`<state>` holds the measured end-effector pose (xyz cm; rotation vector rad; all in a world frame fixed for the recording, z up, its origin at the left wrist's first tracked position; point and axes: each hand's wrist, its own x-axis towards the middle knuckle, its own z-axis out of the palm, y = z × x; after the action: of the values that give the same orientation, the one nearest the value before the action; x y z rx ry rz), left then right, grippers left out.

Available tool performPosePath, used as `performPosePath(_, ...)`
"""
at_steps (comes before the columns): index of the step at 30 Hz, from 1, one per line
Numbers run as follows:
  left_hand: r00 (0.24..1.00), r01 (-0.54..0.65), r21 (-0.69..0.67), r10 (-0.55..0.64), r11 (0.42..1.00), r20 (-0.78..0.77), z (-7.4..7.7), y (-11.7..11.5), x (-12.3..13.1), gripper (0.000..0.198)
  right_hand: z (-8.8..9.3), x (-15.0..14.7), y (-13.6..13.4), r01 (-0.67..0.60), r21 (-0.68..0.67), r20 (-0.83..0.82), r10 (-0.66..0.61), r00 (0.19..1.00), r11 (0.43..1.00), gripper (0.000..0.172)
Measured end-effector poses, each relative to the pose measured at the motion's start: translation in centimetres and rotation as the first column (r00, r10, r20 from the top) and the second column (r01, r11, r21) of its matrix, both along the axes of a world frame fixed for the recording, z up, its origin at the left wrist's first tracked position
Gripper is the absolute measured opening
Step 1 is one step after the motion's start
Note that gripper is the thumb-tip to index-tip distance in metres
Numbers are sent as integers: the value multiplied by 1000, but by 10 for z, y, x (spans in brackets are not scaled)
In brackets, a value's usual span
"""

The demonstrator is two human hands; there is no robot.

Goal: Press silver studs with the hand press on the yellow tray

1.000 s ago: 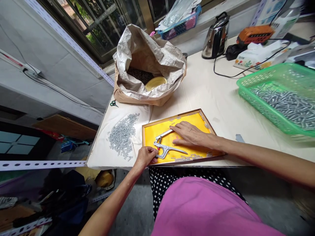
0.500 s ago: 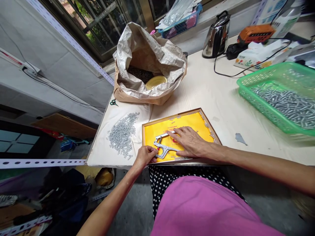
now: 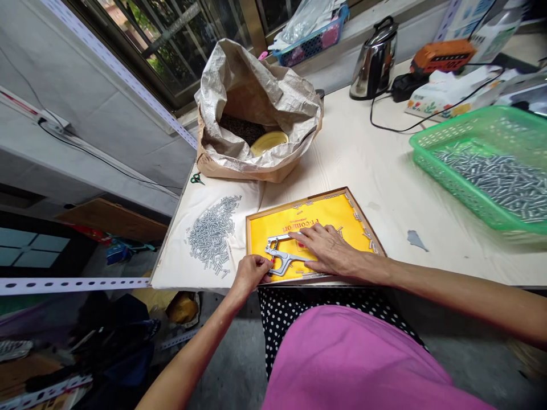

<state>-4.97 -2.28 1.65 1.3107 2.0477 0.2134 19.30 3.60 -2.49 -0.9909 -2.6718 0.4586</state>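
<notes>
A silver pair of hand pliers (image 3: 284, 263) with a coil spring lies over a shallow tray (image 3: 249, 228) with a yellow, printed bottom. My right hand (image 3: 327, 249) is closed over its two handles, fingers on the upper one and thumb by the lower. At the jaw end, near the tray's front left corner, my left hand (image 3: 252, 270) is pinched shut. A small red spot shows at its fingertips; what they hold is hidden. Small metal pins lie along the tray's edges. A heap of similar silver pins (image 3: 213, 233) lies left of the tray.
Behind the tray stands an open woven sack (image 3: 260, 165) with dark bits and a yellow dish inside. To the right is a green basket (image 3: 470, 199) of metal pieces. Small scissors (image 3: 196, 179), a kettle (image 3: 374, 60) and a black cord (image 3: 410, 131) are farther back.
My right hand's fingers have come down slightly toward the lower handle, uncovering more printed lettering. My left hand keeps its pinch at the jaw end.
</notes>
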Motion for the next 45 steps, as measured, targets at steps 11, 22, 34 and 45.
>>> performPosePath(11,700,712,353,-576,607,-421,-7,25,39,60,20,-14,-2,-36,190,-35,44,998,981,59)
performPosePath(22,695,697,322,-494,640,-523,-16,42,43,16,8,-19,17,-62,254,120,32,992,965,22)
performPosePath(34,605,792,402,-505,459,-615,-22,39,46,30,0,4,54,10,180,-12,-8,1000,984,46)
performPosePath(45,485,867,463,-535,187,-692,4,30,41,16,0,4,88,51,240,-5,-51,999,969,33)
